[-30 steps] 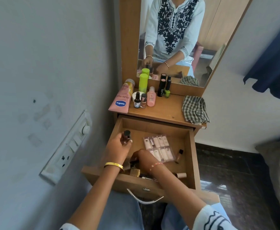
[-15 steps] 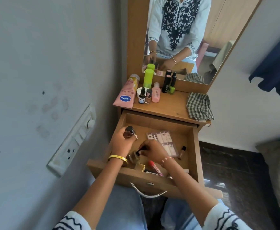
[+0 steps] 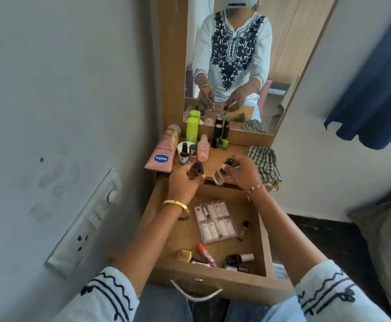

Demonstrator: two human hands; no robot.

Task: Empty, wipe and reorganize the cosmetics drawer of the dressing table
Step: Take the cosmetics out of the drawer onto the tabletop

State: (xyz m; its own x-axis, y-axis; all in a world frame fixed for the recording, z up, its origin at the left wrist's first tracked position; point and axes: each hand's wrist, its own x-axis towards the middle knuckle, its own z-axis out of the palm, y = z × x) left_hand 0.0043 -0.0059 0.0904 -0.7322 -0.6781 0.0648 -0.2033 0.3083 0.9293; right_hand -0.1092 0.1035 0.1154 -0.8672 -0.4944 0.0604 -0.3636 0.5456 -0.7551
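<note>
Both arms reach forward over the open drawer [image 3: 263,242] to the tabletop [image 3: 217,156] edge: the left hand [image 3: 185,182] grips a dark-capped nail polish bottle [image 3: 197,169], the right hand [image 3: 244,171] holds a clear glass bottle [image 3: 220,176] with a dark-capped one [image 3: 228,162]. Fingers hide most of each bottle; more cosmetics lie in the drawer

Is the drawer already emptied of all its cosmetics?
No: the drawer still holds a nail set, a red tube and nail polish bottles.

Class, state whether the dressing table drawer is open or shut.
Open: the drawer is pulled out, and the nail-tip pack lies visible inside it.
</note>
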